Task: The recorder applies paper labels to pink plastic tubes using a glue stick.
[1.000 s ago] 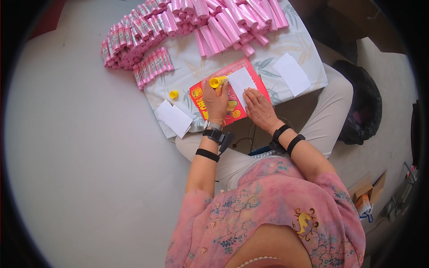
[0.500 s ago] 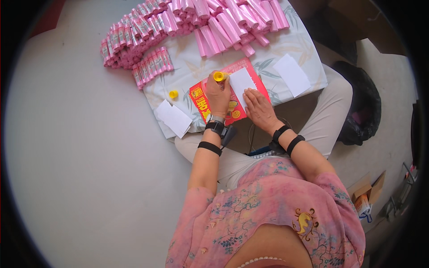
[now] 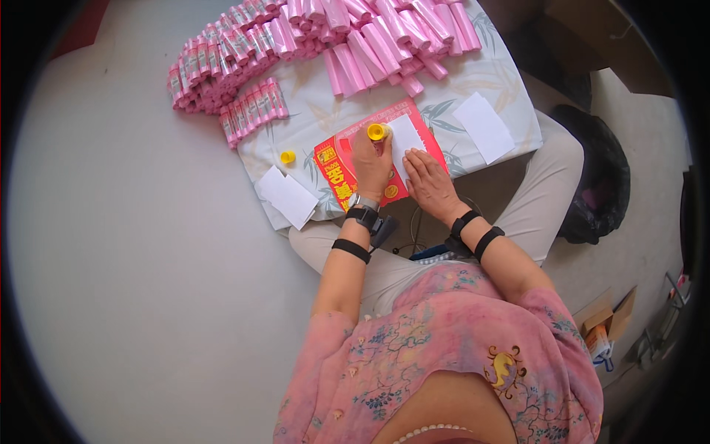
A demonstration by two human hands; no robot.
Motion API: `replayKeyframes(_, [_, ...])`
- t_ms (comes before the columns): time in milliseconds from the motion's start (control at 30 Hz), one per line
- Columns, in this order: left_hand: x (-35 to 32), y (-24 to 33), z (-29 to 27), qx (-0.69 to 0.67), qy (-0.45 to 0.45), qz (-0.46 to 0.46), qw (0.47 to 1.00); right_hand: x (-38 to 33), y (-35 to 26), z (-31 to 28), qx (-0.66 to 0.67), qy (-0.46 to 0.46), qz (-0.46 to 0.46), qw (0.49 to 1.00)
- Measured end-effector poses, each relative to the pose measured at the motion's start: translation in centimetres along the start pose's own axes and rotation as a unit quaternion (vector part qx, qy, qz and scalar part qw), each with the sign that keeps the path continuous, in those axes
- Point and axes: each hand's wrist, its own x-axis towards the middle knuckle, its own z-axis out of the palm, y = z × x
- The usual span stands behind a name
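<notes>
Near the upper middle of the frame, the left hand point(image 3: 372, 164) was closed around a yellow glue stick point(image 3: 377, 132), holding it upright with its tip against a white paper slip point(image 3: 408, 138). The right hand point(image 3: 429, 183) lay open and flat, fingers spread, pressing down the lower end of that slip. The slip rested on a red printed sheet point(image 3: 334, 172), which lay on a pale cloth with a leaf pattern point(image 3: 473, 74) spread across the person's lap.

A small yellow cap point(image 3: 288, 157) sat on the cloth just left of the red sheet. 1 loose white slip point(image 3: 484, 126) lay to the right of the hands, and another white slip point(image 3: 287, 196) lay at the cloth's lower left edge, partly overhanging it.

A large heap of pink rolled packets point(image 3: 355, 37) filled the top of the frame, with a neat row of them point(image 3: 251, 109) lined up at its lower left. A black bag point(image 3: 599, 185) sat on the floor at the right.
</notes>
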Motion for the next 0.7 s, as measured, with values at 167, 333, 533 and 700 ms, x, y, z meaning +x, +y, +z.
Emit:
replayKeyframes(167, [0.4,0.9,-0.7,-0.013,0.003,-0.035,0.999,-0.1,0.2,0.2,0.012,0.004,0.004,1.0])
replayKeyframes(333, [-4.3,1.5,0.2,-0.026,-0.041,-0.013,0.999,-0.4,0.5,0.8,0.0,0.03,0.005,1.0])
replayKeyframes(533, [-0.1,0.0,0.4,0.015,-0.011,0.009,1.0,0.1,-0.2,0.1,0.024,0.03,-0.001,0.999])
replayKeyframes(700, [0.0,1.8,-0.1,-0.075,-0.014,-0.052,0.996,-0.4,0.1,0.3,0.02,0.04,-0.003,0.999])
